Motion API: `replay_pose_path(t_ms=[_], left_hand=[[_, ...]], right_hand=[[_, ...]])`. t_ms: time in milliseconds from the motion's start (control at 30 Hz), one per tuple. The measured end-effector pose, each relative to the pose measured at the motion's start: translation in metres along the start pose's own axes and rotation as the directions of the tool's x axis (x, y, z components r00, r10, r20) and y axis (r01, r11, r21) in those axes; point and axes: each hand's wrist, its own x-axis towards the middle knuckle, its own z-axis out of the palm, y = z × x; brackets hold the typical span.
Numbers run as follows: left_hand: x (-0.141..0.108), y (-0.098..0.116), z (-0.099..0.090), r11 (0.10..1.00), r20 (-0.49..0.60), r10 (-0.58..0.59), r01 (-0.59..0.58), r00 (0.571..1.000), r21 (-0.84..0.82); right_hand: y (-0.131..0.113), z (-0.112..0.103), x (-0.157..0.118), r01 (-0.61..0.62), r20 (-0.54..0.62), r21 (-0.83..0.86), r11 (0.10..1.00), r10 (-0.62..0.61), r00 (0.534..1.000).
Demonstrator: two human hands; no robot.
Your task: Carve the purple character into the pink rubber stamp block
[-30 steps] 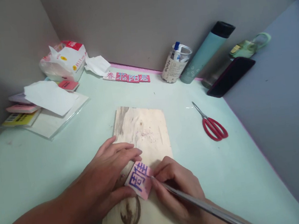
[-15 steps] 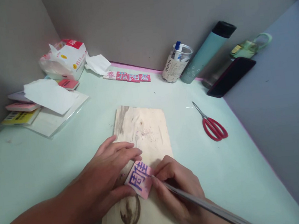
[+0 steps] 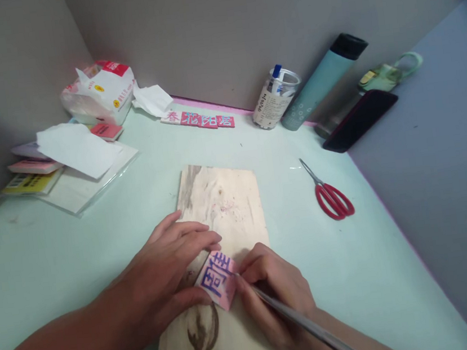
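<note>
A small pink square tile (image 3: 227,294) with a purple Chinese character lies turned on a wooden board (image 3: 235,192). The thumb and fingers of my left hand (image 3: 171,262) steady the tile by its left and upper edges; the other fingers are stretched over the board. In a pen grip, my right hand (image 3: 277,289) is closed around a long, slim grey metal carving knife (image 3: 305,322). The knife's tip meets the right part of the character, and fingers partly hide it. Reddish crumbs (image 3: 229,205) dot the board above the tile.
Red-handled scissors (image 3: 333,199) lie to the right. Behind stand a can of pens (image 3: 273,102), a teal bottle (image 3: 320,82) and a leaning phone (image 3: 361,120). Several lettered tiles (image 3: 209,121) line the back. Papers (image 3: 79,151) and a plastic bag (image 3: 100,95) occupy the left.
My right hand has shifted very slightly left, and the knife's handle end has swung a little lower and left. My left hand and the tile stay in place.
</note>
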Motion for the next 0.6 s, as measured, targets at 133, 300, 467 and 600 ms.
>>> replay_pose_path(t_ms=[133, 300, 467, 600], left_hand=[[0.0012, 0.0018, -0.0011, 1.0, -0.014, -0.005, 0.005, 1.0, -0.015], [0.001, 0.0027, -0.0007, 0.999, -0.039, -0.018, 0.017, 0.999, -0.03], [0.0009, 0.0027, -0.0003, 1.0, -0.03, -0.014, 0.014, 0.999, -0.022], [0.0014, 0.0043, 0.0003, 0.999, -0.067, -0.014, 0.011, 0.998, -0.036]], right_hand=[[-0.0001, -0.0012, -0.0003, 0.007, 0.02, 0.003, 1.0, -0.007, 1.0], [-0.0013, -0.0017, 0.0013, 0.009, 0.019, -0.011, 1.0, -0.009, 1.0], [-0.0005, -0.0002, 0.0009, 0.034, 0.007, -0.024, 0.999, -0.033, 0.999], [0.0005, 0.0009, -0.0007, 0.053, -0.001, -0.057, 0.997, -0.054, 0.999]])
